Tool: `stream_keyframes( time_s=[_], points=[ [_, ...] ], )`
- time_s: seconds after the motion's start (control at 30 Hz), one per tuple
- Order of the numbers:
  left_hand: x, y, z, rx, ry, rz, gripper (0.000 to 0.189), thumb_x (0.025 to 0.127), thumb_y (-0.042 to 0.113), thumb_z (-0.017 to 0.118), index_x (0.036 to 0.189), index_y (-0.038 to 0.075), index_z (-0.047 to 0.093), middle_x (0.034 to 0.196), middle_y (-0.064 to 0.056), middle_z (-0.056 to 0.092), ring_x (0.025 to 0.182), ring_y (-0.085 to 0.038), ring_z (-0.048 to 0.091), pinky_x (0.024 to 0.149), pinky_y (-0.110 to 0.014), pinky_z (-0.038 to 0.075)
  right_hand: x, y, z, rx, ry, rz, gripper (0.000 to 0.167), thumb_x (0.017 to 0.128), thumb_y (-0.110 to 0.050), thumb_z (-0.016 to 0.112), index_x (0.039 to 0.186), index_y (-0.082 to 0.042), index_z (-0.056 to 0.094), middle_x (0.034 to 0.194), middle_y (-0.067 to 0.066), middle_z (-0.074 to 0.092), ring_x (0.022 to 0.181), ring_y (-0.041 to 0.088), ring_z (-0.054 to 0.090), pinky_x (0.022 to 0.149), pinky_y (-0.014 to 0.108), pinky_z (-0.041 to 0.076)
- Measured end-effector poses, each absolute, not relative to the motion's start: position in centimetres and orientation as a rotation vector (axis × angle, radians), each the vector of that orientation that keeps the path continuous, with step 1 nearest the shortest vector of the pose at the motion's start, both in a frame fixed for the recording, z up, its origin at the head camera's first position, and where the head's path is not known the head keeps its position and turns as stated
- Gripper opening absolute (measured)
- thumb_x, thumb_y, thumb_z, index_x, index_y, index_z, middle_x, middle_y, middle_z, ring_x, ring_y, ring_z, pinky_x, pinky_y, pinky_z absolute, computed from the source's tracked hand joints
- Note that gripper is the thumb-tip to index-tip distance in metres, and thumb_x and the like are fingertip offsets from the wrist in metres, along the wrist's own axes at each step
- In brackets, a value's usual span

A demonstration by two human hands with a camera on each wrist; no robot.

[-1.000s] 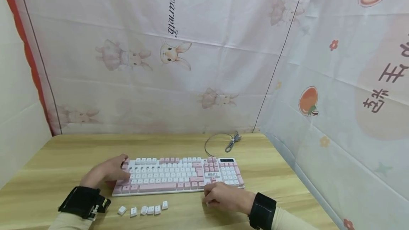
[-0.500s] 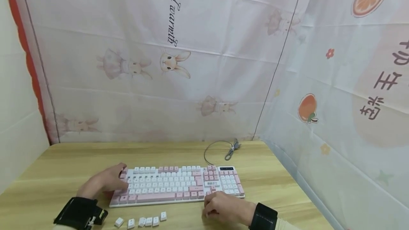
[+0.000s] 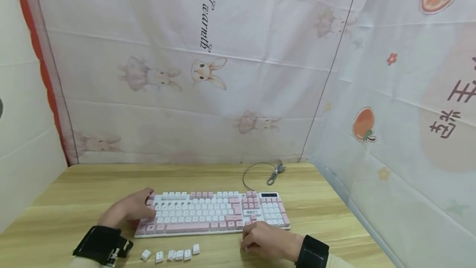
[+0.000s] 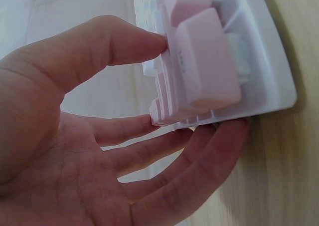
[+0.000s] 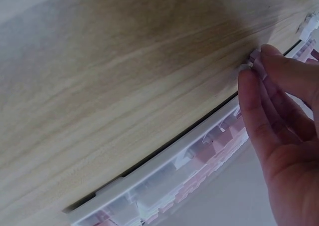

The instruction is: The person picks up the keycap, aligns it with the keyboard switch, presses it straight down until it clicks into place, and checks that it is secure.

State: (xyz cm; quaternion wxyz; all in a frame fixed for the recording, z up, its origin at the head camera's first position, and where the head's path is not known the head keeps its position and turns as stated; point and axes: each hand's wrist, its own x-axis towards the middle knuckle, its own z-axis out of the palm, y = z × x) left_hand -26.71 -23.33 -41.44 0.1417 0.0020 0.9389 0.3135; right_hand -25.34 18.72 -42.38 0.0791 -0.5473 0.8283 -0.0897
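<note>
A white and pink keyboard (image 3: 201, 213) lies on the wooden table. Dark switches (image 3: 172, 203) show bare in its number row, toward the left. My left hand (image 3: 128, 210) holds the keyboard's left end; in the left wrist view the thumb (image 4: 137, 46) rests over the keys and the other fingers bear against the side edge. In front of the keyboard, toward its right, is my right hand (image 3: 270, 240). Its thumb and forefinger pinch a small pinkish keycap (image 5: 256, 60), partly covered by the fingertips, close over the table.
Several loose white keycaps (image 3: 179, 254) lie in a row in front of the keyboard's left half. A bundled grey cable (image 3: 274, 173) lies behind it. Printed curtains (image 3: 238, 94) stand along the table's back and right side.
The head view has shifted a little, moving the whole scene in frame. Both hands stay at about the same places along the keyboard.
</note>
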Motion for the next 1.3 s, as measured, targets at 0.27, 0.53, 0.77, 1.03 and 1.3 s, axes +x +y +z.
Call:
stream_keyframes(
  time_s=[0.27,0.53,0.77,1.03,1.3],
  points=[
    [-26.39,-23.46,-41.04,0.087,2.733,0.904,0.092,0.079,0.015,0.074,0.152,-0.014,0.026,0.149,-0.045,0.037,0.124,-0.049,0.053,0.104,-0.065,0.045,-25.0,18.68,-42.01,-1.581,2.483,-0.275,0.019,0.094,-0.01,0.072,0.109,-0.018,0.08,0.097,-0.007,0.07,0.082,-0.007,0.053,0.077,0.007,0.048],
    [-26.36,-23.63,-40.5,0.055,2.724,0.887,0.091,0.081,0.016,0.074,0.152,-0.014,0.026,0.151,-0.045,0.035,0.131,-0.054,0.048,0.109,-0.068,0.04,-25.05,18.14,-41.68,-1.5,2.481,-0.284,0.021,0.095,-0.01,0.071,0.113,-0.017,0.08,0.099,-0.006,0.07,0.084,-0.007,0.054,0.078,0.009,0.049],
    [-26.35,-23.46,-40.56,0.069,2.721,0.875,0.093,0.079,0.016,0.073,0.153,-0.014,0.025,0.151,-0.045,0.036,0.137,-0.059,0.042,0.11,-0.068,0.038,-25.03,18.41,-41.78,-1.5,2.483,-0.288,0.02,0.094,-0.011,0.072,0.111,-0.018,0.08,0.099,-0.008,0.069,0.085,-0.007,0.056,0.078,0.009,0.05],
    [-26.46,-23.5,-40.7,0.089,2.731,0.851,0.09,0.081,0.018,0.072,0.152,-0.015,0.026,0.148,-0.045,0.038,0.135,-0.058,0.044,0.11,-0.067,0.039,-25.01,18.43,-41.79,-1.488,2.496,-0.29,0.02,0.093,-0.01,0.072,0.11,-0.018,0.08,0.099,-0.007,0.069,0.087,-0.008,0.057,0.079,0.009,0.05],
    [-26.46,-23.34,-40.52,0.075,2.724,0.84,0.089,0.083,0.018,0.072,0.151,-0.015,0.027,0.149,-0.045,0.037,0.135,-0.059,0.043,0.11,-0.067,0.039,-25.12,18.41,-41.78,-1.444,2.495,-0.296,0.021,0.095,-0.011,0.071,0.112,-0.018,0.08,0.101,-0.007,0.07,0.089,-0.006,0.059,0.08,0.01,0.051]
  ],
)
